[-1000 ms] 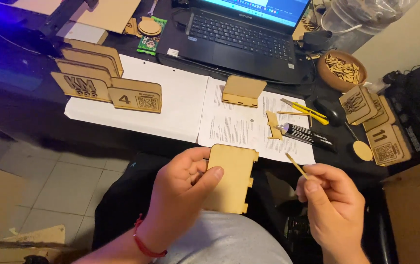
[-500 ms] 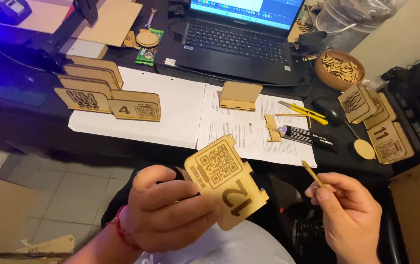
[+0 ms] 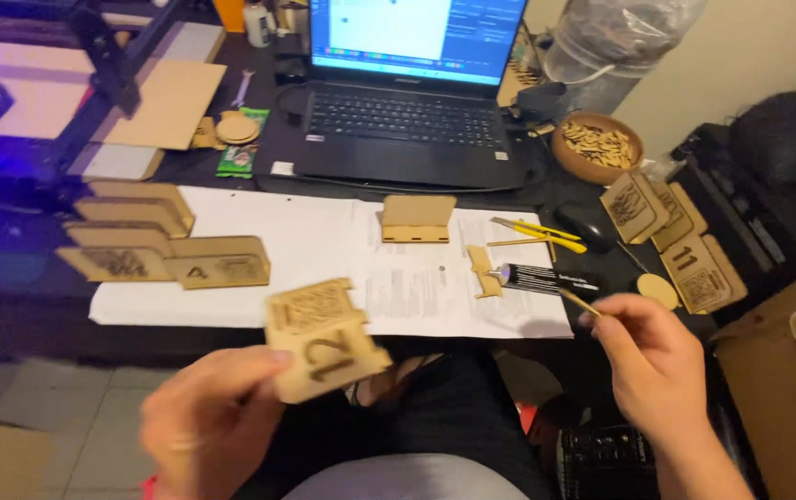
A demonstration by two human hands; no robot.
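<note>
While left grip (image 3: 213, 417) pinches plaque (image 3: 324, 338) | right (image 3: 648, 361) – stick (image 3: 578, 301) | bowl (image 3: 597, 146) – wood bits

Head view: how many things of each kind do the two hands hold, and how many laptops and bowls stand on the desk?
Flat engraved wooden plaque, in left hand: 1
Thin wooden stick, in right hand: 1
Open black laptop: 1
Round brown wooden bowl: 1
Total: 4
</note>
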